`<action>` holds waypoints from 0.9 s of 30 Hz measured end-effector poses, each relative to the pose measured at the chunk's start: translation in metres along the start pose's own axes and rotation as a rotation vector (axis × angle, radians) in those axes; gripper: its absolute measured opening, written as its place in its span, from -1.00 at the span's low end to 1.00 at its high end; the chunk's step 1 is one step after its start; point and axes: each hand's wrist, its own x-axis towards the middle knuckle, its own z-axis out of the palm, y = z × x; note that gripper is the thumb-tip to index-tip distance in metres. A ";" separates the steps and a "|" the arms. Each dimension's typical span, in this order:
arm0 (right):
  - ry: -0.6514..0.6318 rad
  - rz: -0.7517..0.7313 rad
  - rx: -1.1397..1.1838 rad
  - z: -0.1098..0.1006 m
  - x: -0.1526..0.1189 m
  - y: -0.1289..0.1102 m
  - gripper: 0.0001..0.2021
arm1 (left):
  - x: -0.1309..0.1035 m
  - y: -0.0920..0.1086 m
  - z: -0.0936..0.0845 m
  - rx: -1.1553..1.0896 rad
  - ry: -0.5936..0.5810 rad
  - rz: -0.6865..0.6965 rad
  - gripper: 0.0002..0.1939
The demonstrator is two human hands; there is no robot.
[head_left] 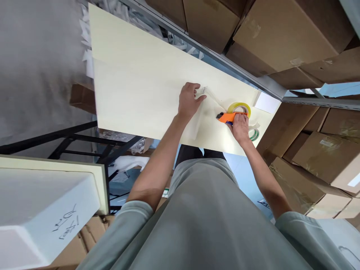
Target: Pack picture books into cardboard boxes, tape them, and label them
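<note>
My right hand (241, 127) is closed around an orange tape dispenser (226, 117) with a dark front end. A roll of clear tape with a yellowish edge (248, 107) sits against the dispenser's far side. To the left, my left hand (190, 100) is over the table, thumb and forefinger apart. Near those fingertips lies the crinkled end of a clear plastic piece (204, 90); I cannot tell whether they touch it. Its sheer body stretches toward the near table edge. All of this is on a pale cream tabletop (135, 86).
A green-cored tape roll (254, 134) lies beside my right wrist, and a white paper sheet (266, 102) at the table's right end. Cardboard boxes (284, 33) fill a metal shelf behind; more boxes (323, 153) are stacked right. A white box with handwriting (64, 210) stands lower left.
</note>
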 end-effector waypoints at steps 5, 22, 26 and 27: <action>0.010 -0.050 0.021 -0.001 -0.001 0.004 -0.50 | 0.013 -0.007 0.009 0.022 0.022 0.055 -0.75; 0.396 -0.189 0.312 -0.043 -0.066 -0.007 -0.81 | -0.078 0.165 -0.127 0.173 -0.054 0.558 -0.93; 0.510 -0.214 0.358 -0.094 -0.111 -0.038 -0.87 | -0.121 0.251 -0.189 0.233 0.054 0.866 -0.76; 0.514 -0.205 0.374 -0.108 -0.121 -0.045 -0.85 | -0.130 0.268 -0.201 0.234 0.083 0.923 -0.67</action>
